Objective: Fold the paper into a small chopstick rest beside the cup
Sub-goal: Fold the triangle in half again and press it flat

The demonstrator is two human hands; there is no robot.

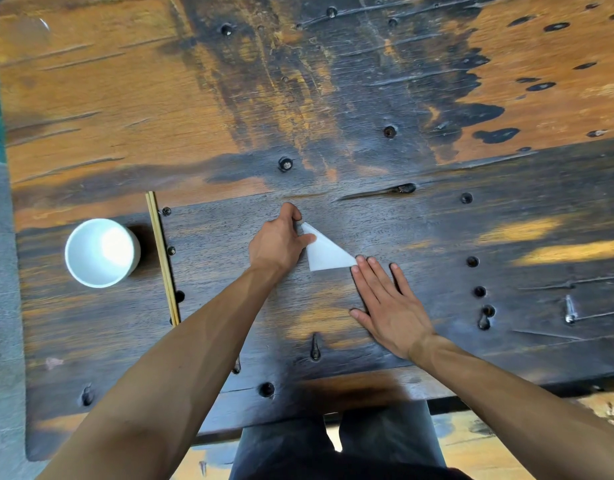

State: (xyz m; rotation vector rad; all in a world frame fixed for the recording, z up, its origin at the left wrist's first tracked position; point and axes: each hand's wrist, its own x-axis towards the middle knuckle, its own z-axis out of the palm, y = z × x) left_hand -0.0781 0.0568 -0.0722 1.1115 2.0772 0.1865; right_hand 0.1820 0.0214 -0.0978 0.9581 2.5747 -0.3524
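The folded paper (324, 252) is pinched at its far corner by the left hand (279, 242) — the right hand (385, 303) is laid flat and open on the desk (437, 220), fingertips touching the paper's near corner.

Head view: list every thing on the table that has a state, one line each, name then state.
paper: folded into a triangle, lying flat on the table
cup: upright, looks empty
chopsticks: lying side by side, right of the cup
left hand: fingers pinching the paper's top corner
right hand: open and flat, fingertips at the paper's right corner
wooden table: worn, stained, studded with dark bolts
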